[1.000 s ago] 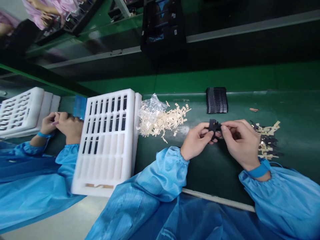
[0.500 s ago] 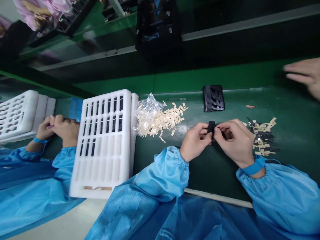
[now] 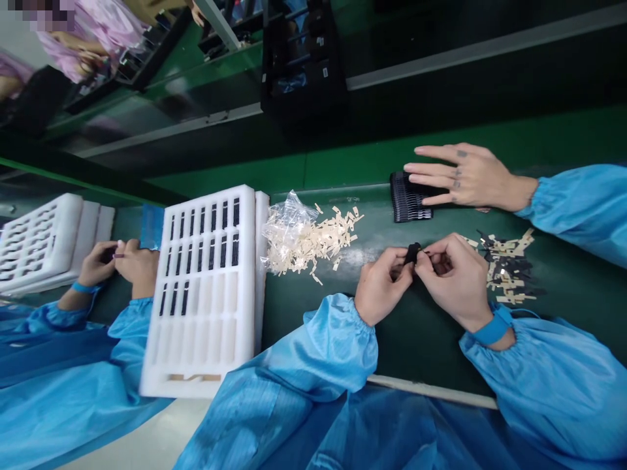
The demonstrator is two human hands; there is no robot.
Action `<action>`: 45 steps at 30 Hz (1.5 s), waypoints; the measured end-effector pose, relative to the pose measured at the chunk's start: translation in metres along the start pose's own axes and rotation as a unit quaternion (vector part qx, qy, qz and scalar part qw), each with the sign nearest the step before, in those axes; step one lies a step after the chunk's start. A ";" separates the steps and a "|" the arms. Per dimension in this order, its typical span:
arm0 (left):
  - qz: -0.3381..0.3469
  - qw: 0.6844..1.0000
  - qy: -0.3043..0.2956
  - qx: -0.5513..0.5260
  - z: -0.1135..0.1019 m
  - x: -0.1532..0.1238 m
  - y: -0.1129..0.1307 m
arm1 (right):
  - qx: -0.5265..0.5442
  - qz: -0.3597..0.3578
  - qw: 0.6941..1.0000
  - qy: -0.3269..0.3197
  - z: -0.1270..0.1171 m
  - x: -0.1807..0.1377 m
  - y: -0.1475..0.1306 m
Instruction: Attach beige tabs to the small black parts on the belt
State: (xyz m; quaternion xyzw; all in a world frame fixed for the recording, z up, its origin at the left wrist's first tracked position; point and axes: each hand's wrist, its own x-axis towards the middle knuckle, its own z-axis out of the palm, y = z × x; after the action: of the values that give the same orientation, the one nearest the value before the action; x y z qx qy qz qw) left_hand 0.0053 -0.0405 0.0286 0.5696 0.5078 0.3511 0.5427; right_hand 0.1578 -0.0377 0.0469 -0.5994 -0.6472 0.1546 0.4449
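Between the thumb and fingers of my left hand (image 3: 385, 284) is a small black part (image 3: 413, 252), held over the bench. My right hand (image 3: 455, 281) is closed in a pinch against the right edge of that part; its fingertips hide what lies between them. Right of it are scattered black and cream scraps (image 3: 512, 267). Beyond my hands lies a row of thin black parts (image 3: 404, 207), partly covered by a co-worker's open hand (image 3: 470, 176). To the left, cream tabs (image 3: 328, 238) are heaped beside a clear plastic bag (image 3: 294, 212).
A white foam tray (image 3: 196, 352) at the left has black strips in its upper slots. Past it another person's hands (image 3: 127, 264) work beside more stacked white trays (image 3: 63, 254). A black bin (image 3: 304, 85) stands on the shelf at the back.
A co-worker's hand has come in from the right and now reaches over the row of black parts. My hands stay together at the black part, which looks slightly more tilted.
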 end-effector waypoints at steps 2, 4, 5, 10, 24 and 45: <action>0.014 1.000 0.004 0.017 -0.001 0.000 0.000 | 0.006 0.002 1.000 -0.003 0.000 0.000 0.001; 0.027 0.999 0.006 0.034 -0.003 0.001 -0.002 | 0.012 0.005 1.000 -0.007 0.000 0.001 0.002; 0.031 0.998 0.008 0.045 -0.003 0.001 -0.003 | 0.015 0.006 1.000 -0.008 0.000 0.001 0.002; 0.077 0.987 0.009 0.143 -0.008 0.001 -0.005 | 0.023 0.017 0.999 -0.017 -0.001 0.001 0.002; 0.140 0.961 0.000 0.239 -0.017 0.003 -0.002 | 0.024 -0.002 0.999 -0.029 -0.004 0.003 0.003; 0.034 0.997 -0.030 0.065 -0.014 0.003 0.000 | -0.024 0.010 0.999 -0.043 -0.009 -0.001 0.006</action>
State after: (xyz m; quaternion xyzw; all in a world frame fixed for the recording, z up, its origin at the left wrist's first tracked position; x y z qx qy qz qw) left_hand -0.0076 -0.0343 0.0300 0.6308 0.4932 0.3184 0.5074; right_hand 0.1687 -0.0404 0.0473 -0.6089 -0.6632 0.1691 0.4010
